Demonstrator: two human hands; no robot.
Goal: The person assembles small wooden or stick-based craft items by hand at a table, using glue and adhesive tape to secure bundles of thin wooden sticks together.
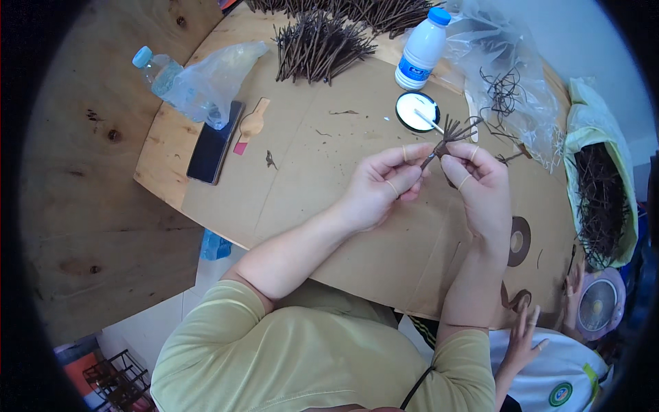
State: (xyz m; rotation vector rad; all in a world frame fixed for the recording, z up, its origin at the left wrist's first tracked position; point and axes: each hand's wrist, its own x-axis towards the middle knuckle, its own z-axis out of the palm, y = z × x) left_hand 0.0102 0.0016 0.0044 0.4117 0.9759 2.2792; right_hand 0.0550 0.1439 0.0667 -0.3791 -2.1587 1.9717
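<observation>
My left hand (381, 182) pinches the lower stem of a small brown twig-like bundle (452, 132) between thumb and fingers. Closed on the same piece just below its spread tips is my right hand (480, 178). The thin tips fan out above my fingers, toward the far right. Whether a strip of tape lies under the right fingers is hidden. Pale bands circle several of my fingers. Just beyond the bundle stands a round black-rimmed dish of white paste (412, 103), a pale stick (429, 121) leaning in it.
Beyond the dish stands a white bottle with a blue cap (422, 48); brown stems (319, 51) are piled at the back. A phone (215, 147) and water bottle (161, 75) lie left. Right are tape rolls (519, 240), an open sack (604, 199) and another person's hand (525, 347).
</observation>
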